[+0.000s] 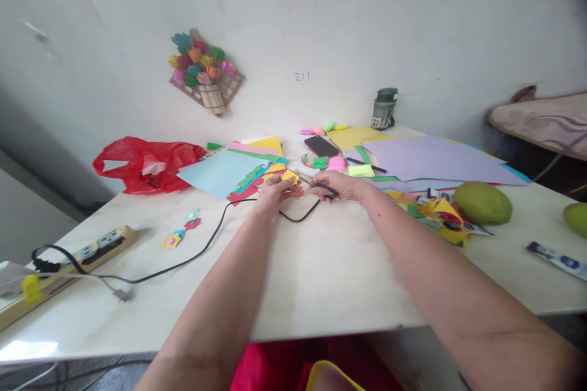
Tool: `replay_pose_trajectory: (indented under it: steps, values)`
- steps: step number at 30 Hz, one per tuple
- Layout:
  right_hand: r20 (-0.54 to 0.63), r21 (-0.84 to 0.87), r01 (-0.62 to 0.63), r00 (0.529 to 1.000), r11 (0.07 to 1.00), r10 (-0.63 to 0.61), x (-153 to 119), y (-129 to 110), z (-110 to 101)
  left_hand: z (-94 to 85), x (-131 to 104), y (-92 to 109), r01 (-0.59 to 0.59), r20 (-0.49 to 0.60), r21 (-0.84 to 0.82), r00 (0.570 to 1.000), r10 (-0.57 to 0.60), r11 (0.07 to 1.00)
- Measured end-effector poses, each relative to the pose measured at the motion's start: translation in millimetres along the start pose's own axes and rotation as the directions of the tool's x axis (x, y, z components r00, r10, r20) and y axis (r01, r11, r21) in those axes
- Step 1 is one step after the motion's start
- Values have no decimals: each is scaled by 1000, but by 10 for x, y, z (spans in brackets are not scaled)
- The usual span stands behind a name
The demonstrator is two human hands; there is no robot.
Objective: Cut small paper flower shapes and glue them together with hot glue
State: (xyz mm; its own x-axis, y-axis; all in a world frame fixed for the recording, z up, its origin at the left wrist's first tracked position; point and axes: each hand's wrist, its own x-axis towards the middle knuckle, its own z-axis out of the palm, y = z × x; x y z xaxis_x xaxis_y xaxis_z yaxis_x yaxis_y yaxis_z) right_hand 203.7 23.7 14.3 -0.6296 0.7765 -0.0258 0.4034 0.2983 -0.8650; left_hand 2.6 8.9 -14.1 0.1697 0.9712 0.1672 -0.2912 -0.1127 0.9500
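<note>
At the middle of the table, my left hand (274,192) pinches a small piece of yellow paper (290,176). My right hand (337,186) is closed around the black handles of a pair of scissors (326,188), whose blades point left at the yellow paper. Whether the blades are cutting into it is too small to tell. Behind my left hand lie wavy-edged strips of coloured paper (250,180) in green, blue and red. Small packets of pink (337,163), green and yellow clay-like material lie just behind my right hand.
A black cable (183,266) runs from the power strip (98,250) past my hands. Left are a red plastic bag (147,162) and paper flowers (173,239). Right are purple sheets (440,156), paper scraps (443,220), a green mango-like fruit (482,203) and a tube (557,259). A phone (321,146) lies behind.
</note>
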Motion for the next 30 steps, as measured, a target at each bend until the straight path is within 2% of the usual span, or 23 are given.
replay_pose_trajectory:
  steps: [12,30]
  values:
    - [16,59,-33,999,998,32,-13,-49,4,1,3,-6,33,8,-6,999,-33,999]
    - [20,95,-14,1000,995,13,45,51,-3,-3,1,-12,56,3,-45,998,-56,997]
